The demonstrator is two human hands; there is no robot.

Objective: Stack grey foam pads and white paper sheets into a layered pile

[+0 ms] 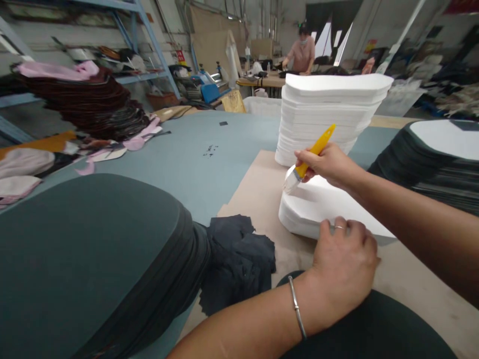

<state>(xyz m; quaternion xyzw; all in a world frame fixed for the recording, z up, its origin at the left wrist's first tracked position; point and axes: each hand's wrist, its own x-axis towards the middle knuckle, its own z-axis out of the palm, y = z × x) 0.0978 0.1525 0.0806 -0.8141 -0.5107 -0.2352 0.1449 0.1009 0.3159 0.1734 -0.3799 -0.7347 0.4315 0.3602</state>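
My right hand (326,163) is closed round a yellow-handled brush (312,155), whose bristles touch the top of a low white foam stack (318,204) on a brown board (258,189). At the near edge of that stack rests my left hand (346,264), its fingers curled down onto the foam, with a ring on one finger and a bangle at the wrist. A tall pile of the same white foam pieces (325,112) stands just behind the brush.
A big stack of dark grey pieces (93,259) fills the near left, with dark fabric scraps (237,259) beside it. Another dark stack (430,164) with a white top sits at the right. Maroon and pink pieces (82,99) are heaped far left. A person (302,50) works at a distant table.
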